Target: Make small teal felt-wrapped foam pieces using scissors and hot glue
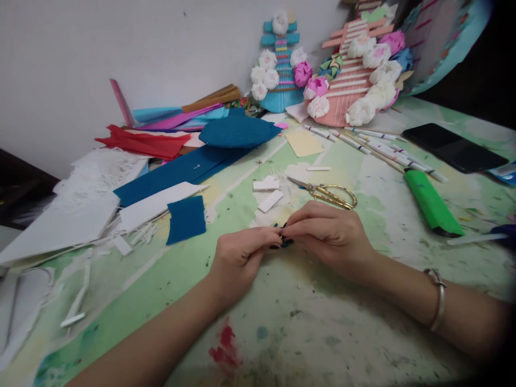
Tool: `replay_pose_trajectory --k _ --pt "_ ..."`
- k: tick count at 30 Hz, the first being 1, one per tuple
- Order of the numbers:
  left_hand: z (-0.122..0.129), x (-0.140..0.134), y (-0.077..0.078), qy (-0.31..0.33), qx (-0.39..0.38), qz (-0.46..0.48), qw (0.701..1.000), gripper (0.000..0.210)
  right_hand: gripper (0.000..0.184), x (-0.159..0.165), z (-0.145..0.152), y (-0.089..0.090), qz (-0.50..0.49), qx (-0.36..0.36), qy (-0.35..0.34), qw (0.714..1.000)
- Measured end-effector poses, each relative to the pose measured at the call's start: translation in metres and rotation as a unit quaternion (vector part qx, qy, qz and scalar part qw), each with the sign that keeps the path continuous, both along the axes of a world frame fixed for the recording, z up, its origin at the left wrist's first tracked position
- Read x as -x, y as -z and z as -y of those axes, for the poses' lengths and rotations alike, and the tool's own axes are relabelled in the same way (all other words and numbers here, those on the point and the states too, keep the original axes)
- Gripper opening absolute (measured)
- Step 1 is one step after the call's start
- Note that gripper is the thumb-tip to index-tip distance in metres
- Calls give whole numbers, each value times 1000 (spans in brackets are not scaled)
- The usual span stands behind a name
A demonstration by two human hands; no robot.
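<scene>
My left hand (242, 255) and my right hand (336, 239) meet at the middle of the table, fingertips pressed together. Between them sits a small dark blue piece (287, 243), mostly hidden by the fingers; it looks like paper, but its shape cannot be made out. Both hands pinch it. Just beyond the right hand lie gold-handled scissors (332, 196), their blades pointing left. Short white strips (270, 201) rest past the fingertips. To the left is a dark blue paper square (186, 219) with uneven edges.
Blue sheets (169, 174), red crepe paper (145, 142) and white board (72, 215) pile up at left. Decorated blue (284, 99) and pink (334, 110) lute-shaped crafts stand behind. Markers (387, 150), a phone (453, 146) and a green tool (433, 204) lie at right.
</scene>
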State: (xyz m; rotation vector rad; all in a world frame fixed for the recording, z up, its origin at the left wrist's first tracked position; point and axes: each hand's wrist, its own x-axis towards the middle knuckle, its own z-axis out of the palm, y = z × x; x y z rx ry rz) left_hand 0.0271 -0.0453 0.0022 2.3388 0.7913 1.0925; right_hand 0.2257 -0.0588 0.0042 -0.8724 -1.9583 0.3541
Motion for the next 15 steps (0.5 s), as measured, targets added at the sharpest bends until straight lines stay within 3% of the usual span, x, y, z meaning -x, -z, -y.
replay_pose_trajectory --k 4,7,11,15 --pt "0 -2 -4 -41 100 60 992 14 16 -1 -1 -4 -87 113 23 989" --pt "-1 -3 -5 -40 217 133 966 6 11 0 -2 -6 -166 208 45 963" --pt "-2 -8 -3 8 361 185 914 29 4 3 -3 -9 -220 276 54 934" --pt "3 -13 -2 19 403 180 897 38 5 6 0 -11 -224 297 35 927"
